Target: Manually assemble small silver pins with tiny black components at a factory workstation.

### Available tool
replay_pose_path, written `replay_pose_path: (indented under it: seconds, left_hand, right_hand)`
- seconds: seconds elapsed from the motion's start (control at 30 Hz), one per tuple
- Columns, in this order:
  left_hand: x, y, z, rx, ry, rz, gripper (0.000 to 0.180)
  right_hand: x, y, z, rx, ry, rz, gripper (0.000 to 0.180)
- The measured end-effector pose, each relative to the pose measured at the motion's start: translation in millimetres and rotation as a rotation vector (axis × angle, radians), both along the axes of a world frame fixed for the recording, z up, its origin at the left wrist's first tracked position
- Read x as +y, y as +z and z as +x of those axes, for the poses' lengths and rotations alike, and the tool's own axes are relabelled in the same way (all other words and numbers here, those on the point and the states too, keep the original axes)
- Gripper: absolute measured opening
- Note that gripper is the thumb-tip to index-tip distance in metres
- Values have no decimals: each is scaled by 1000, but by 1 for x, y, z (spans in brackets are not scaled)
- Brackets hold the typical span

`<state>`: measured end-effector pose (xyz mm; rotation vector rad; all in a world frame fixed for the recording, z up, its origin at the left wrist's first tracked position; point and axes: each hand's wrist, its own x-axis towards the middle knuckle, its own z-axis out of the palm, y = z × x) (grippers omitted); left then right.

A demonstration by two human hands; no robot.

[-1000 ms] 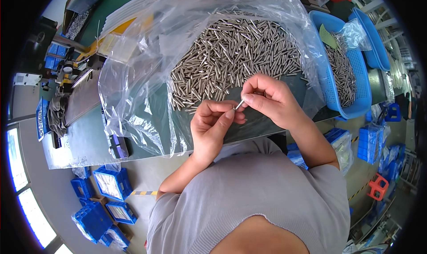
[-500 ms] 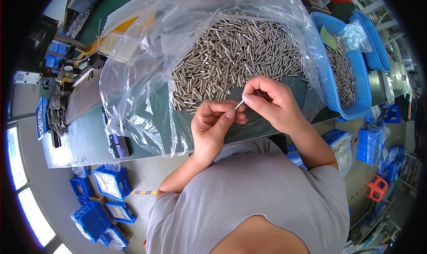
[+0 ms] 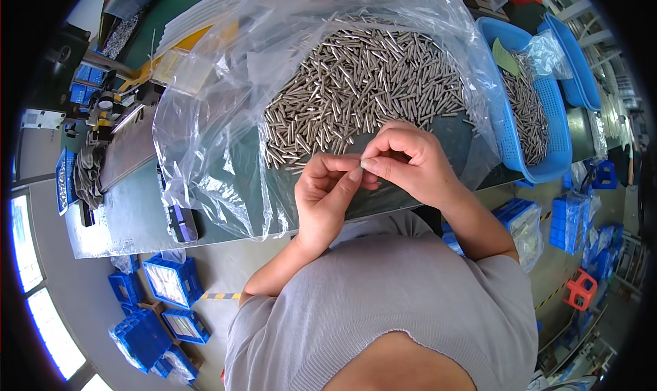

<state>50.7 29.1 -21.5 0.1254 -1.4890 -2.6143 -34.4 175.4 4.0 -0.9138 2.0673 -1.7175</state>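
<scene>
My left hand (image 3: 324, 198) and my right hand (image 3: 412, 164) meet at their fingertips above the near side of the bench, both closed in a pinch. The small metal pin held between them a moment earlier is now covered by the fingers. Just beyond my hands, a large heap of metal pins (image 3: 369, 76) lies spread out, each a short silvery-grey rod. Around and partly over the heap lies a clear plastic sheet or bag (image 3: 212, 145).
On the right, a blue basket (image 3: 558, 134) holds more pins, with a green slip and a clear bag. Another blue basket (image 3: 573, 69) stands beside it. A dark purple object (image 3: 182, 223) lies at the bench's (image 3: 130, 233) front edge. Blue crates (image 3: 171, 281) stand below left.
My right hand has moved left and slightly down, bringing its fingertips against those of my left hand. The pin that showed between them is now hidden. My left hand is nearly still.
</scene>
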Motion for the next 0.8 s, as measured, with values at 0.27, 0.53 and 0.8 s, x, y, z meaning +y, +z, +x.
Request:
replay_pose_path:
  seconds: [0.27, 0.53, 0.8]
  left_hand:
    - [0, -2, 0, 40, -3, 32, 5]
    - [0, -3, 0, 46, -5, 37, 6]
    - [-1, -1, 1, 37, -8, 21, 6]
  right_hand:
    - [35, 9, -16, -718, -132, -465, 12]
    - [43, 8, -12, 187, -184, 377, 19]
    - [23, -6, -2, 635, -170, 538, 12]
